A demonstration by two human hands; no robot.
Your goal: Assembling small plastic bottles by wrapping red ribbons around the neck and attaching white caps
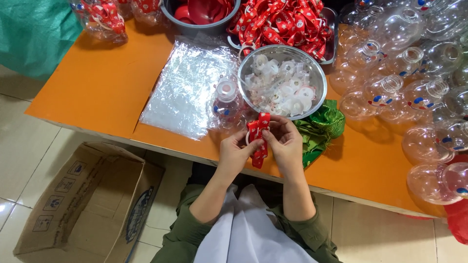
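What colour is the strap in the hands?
Red with small white marks, on the strap; the head view shows it best.

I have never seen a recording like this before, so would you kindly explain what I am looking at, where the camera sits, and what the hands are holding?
There is no machine here. The single picture comes from a camera worn on a person's head, looking down at their own two bare hands over an orange table. The left hand and right hand together hold a red patterned strap with a white ring at its top. Just beyond stands a clear plastic bottle on a sheet of clear plastic bags, beside a metal bowl of white caps. Further back is a pile of more red straps, and many clear round bottles crowd the right side. A green cloth lies by the bowl, and an open cardboard box sits on the floor.
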